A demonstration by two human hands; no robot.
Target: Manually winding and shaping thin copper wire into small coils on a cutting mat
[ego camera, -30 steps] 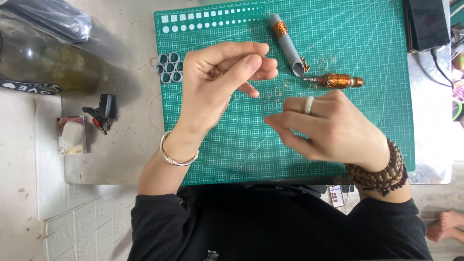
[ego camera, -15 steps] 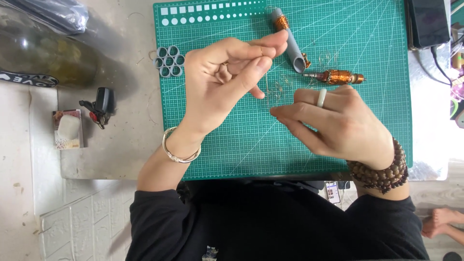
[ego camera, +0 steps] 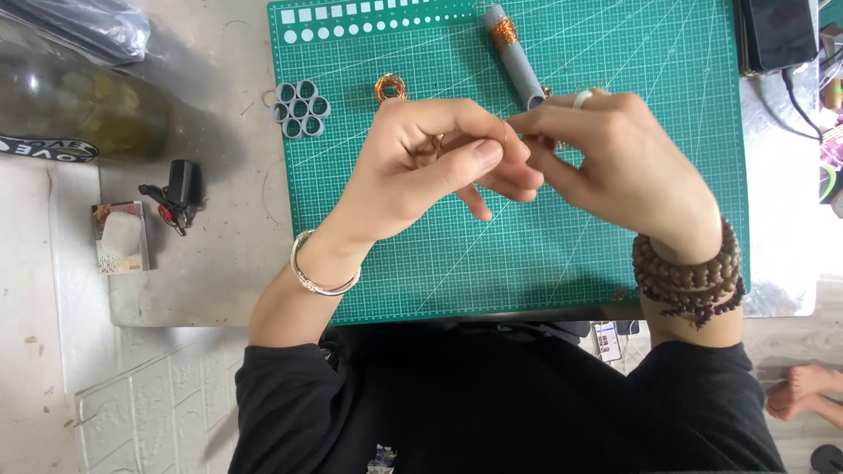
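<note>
Both hands are raised a little above the green mat and brought together over its middle. The left hand is curled, thumb pressed toward the bent fingers, and a small piece of copper wire is pinched inside it; only a glint of the wire is seen between the fingers. The right hand is closed at its fingertips, which are set against those of the left, as if the same wire were gripped from the other side; whether it is truly held there cannot be told, since the contact is hidden. Held this way, the fine piece is kept steady between two close pinches and near the eye.

Supplies are laid along the far edge of the mat, within reach yet outside the working space. A grey tube wound with copper wire at its far end is laid at a slant, its near end hidden behind the right hand. A small copper ring is placed flat, well apart from the tube. A cluster of grey rings is set on the mat's left edge.

Off the mat, on the table, a black clip and a small box are parked at the left, beside a dark glass bottle. A black device is kept at the right far corner.
</note>
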